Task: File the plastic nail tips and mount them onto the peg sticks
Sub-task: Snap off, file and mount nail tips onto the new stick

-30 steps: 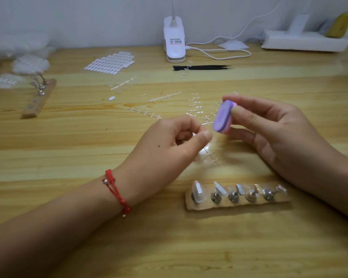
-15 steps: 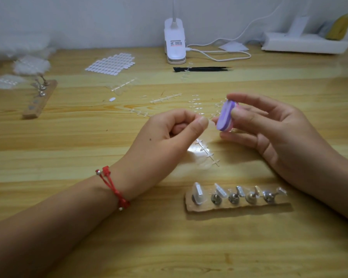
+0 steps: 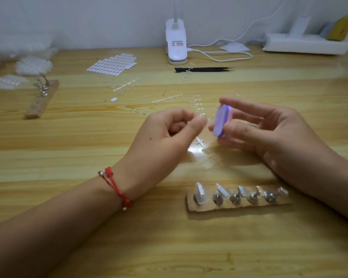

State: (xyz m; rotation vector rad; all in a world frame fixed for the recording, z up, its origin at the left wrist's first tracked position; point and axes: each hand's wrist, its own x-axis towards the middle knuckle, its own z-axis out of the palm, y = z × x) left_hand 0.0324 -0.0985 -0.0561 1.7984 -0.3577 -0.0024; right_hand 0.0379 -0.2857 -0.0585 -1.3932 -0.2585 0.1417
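While the bench (image 3: 88, 247) carries far more loose stock than mounted work, the task looks partly done, with filing as the step in hand.

Above the middle of the bench, the left hand (image 3: 165, 141) has thumb and forefinger pinched together and the other fingers curled under. I judge it pinches a nail tip, though the piece is too clear and small to make out. The right hand (image 3: 269, 133) grips a purple file block (image 3: 221, 122) between thumb and fingers, its face turned toward the left fingertips and just beside them. Whether it touches them I cannot tell.

Toward the near edge lies a wooden peg strip (image 3: 239, 205) whose five metal pegs each carry a clear tip, so that row seems finished. A second peg strip (image 3: 41, 99) near the left edge has a few pegs at its far end and bare holes at its near end. Whether those pegs hold tips is unclear, so it likely waits to be filled.

Between the hands and the far edge, clear sprues (image 3: 167, 99) lie scattered with tips not yet filed or mounted.
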